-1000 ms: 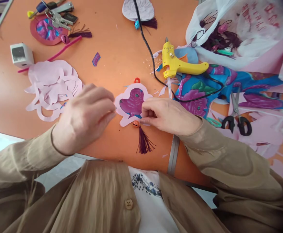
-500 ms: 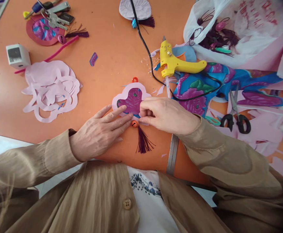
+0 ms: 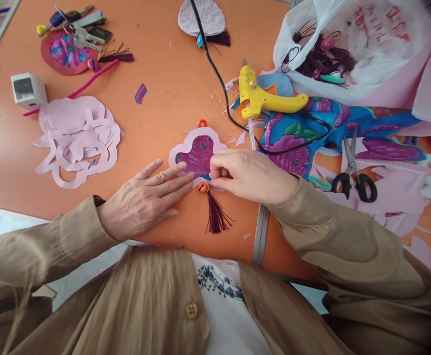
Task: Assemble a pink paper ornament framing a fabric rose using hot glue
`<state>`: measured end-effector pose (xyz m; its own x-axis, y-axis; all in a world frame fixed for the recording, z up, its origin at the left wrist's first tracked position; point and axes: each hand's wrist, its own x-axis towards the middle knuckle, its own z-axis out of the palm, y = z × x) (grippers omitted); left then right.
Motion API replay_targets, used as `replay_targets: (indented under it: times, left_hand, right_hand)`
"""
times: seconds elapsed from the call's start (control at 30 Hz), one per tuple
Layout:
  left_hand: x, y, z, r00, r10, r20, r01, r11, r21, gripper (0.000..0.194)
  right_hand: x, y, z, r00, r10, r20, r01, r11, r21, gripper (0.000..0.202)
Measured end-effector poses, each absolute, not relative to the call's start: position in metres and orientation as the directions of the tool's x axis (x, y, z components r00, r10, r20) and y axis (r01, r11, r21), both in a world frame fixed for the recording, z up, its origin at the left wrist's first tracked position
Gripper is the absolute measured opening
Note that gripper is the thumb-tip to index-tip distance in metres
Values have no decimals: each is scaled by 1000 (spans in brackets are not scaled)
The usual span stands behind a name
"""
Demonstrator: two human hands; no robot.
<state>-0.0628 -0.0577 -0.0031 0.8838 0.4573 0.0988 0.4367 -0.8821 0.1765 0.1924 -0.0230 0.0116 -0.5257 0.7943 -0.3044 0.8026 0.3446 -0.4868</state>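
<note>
A pink scalloped piece (image 3: 180, 147) with a purple floral centre (image 3: 199, 153) lies flat on the orange table. An orange loop (image 3: 202, 124) sticks out at its top; an orange bell (image 3: 202, 187) and a dark tassel (image 3: 217, 214) hang from its lower edge. My left hand (image 3: 147, 199) lies flat with fingers spread, its fingertips on the piece's lower left edge. Curled at the right edge of the piece is my right hand (image 3: 245, 175), thumb and fingers pinched together on that edge.
A yellow glue gun (image 3: 267, 98) with a black cord stands right of the piece. Scissors (image 3: 354, 172), floral cloth (image 3: 293, 148) and a plastic bag (image 3: 378, 44) lie farther right. At left are pink cutouts (image 3: 78, 118), a white cube (image 3: 28, 91) and keys (image 3: 84, 37).
My left hand has slid slightly left and down, covering less of the piece. The right hand keeps its pinch at the edge. The whole view has shifted a little.
</note>
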Motion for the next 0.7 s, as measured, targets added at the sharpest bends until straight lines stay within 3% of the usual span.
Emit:
replay_targets:
  times: [0.23, 0.47, 0.7]
  left_hand:
    - [-73, -60, -18, 871, 488, 49, 466, -855, 229, 58]
    - [-76, -56, -2, 841, 526, 128, 489, -839, 238, 52]
    - [-72, -57, -8, 872, 487, 55, 458, -850, 259, 50]
  right_hand:
    - [192, -23, 13, -523, 799, -298, 802, 341, -490, 16]
    - [192, -23, 13, -528, 794, -302, 807, 357, -471, 12]
    - [191, -22, 15, -521, 790, -323, 811, 340, -477, 15]
